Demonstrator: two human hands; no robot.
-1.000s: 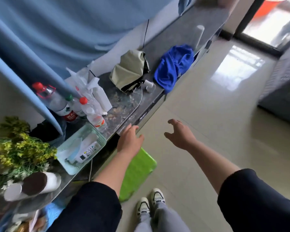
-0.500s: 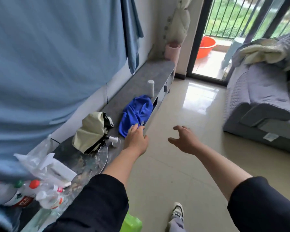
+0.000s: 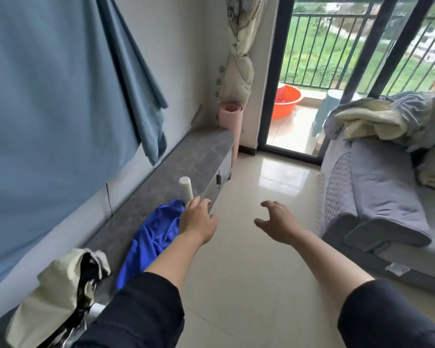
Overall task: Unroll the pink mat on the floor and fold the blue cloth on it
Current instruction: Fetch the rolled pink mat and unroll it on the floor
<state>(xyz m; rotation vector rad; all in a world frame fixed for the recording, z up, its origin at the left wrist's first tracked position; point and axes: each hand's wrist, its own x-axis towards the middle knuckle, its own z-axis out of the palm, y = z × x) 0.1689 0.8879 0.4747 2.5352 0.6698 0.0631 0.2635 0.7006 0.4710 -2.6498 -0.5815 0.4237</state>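
Head view shows both hands stretched forward over the pale tiled floor (image 3: 249, 259), neither one holding anything. On the left hand (image 3: 197, 219) the fingers curl loosely downward with the knuckles up, their tips over the front edge of the low grey cabinet (image 3: 199, 156), close above the upper end of the blue cloth (image 3: 153, 237); whether they touch the cloth cannot be told. On the right hand (image 3: 278, 222) the fingers are spread and bent like a claw, thumb apart from the rest, hovering in the air above the floor, well apart from the cabinet. Dark sleeves cover both upper arms. The blue cloth lies crumpled on the cabinet top, hanging partly over its front edge. Just beyond the left hand a white cylinder (image 3: 185, 188) stands upright on the cabinet. Nearer the camera, a folded beige umbrella (image 3: 58, 295) rests on the same top. The pink mat (image 3: 230, 121) stands rolled up and upright in the far corner, at the far end of the cabinet, below a tied curtain (image 3: 237, 76). A blue sheet (image 3: 55, 96) hangs on the wall at left. A grey sofa (image 3: 377, 197) piled with bedding sits at right, and an orange basin (image 3: 285, 100) lies outside the balcony door.
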